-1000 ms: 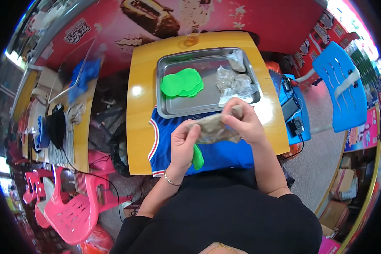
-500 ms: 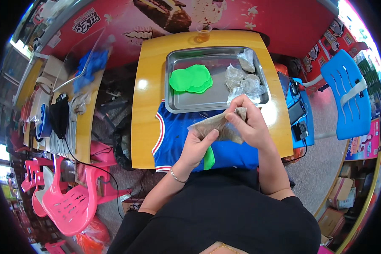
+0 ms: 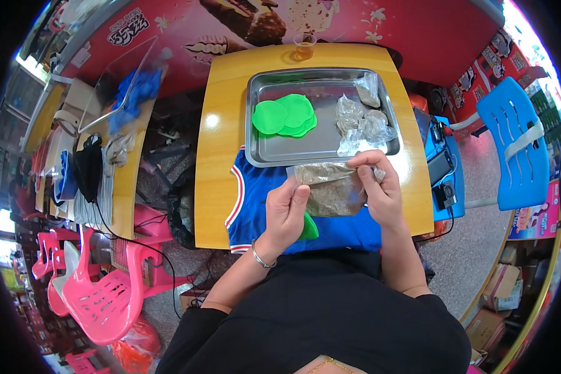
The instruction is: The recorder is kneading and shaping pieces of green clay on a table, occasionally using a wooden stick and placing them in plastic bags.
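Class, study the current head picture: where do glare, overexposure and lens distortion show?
Head view: glare whitens spots on the yellow table left and right of the metal tray; head view, upper right: the background is blown out; head view, overall: the table's edges bow and black fills the corners, while the held bag shows no obvious motion blur.

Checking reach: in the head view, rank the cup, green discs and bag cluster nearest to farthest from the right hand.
1. Bag cluster: right side of the tray, beyond the right hand.
2. Green discs: tray's left.
3. Cup: far edge of the table.
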The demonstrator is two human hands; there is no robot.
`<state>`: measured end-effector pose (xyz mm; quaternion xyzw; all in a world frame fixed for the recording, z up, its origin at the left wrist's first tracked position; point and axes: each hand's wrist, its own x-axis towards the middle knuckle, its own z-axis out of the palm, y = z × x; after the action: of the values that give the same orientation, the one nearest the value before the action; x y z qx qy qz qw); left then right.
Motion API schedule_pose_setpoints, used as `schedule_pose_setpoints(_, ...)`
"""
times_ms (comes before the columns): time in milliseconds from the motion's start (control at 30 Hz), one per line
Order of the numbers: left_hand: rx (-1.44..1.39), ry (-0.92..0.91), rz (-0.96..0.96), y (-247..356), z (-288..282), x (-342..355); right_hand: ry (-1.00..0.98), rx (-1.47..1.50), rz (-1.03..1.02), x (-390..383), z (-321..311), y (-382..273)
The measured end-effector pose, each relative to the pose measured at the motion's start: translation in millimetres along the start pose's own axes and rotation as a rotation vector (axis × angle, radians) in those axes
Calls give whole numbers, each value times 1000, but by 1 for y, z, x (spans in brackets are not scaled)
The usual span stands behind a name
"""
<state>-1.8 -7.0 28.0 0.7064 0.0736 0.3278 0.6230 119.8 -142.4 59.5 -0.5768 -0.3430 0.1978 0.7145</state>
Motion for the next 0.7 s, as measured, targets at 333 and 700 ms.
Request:
schedule_pose_setpoints(333,-152,-101,-246,-2,-4,6,-367,279,353,4,-4,15)
schedule_pose_setpoints(700,-496,70,-542,-39,-16,8,-299,51,601,-5,-11,33)
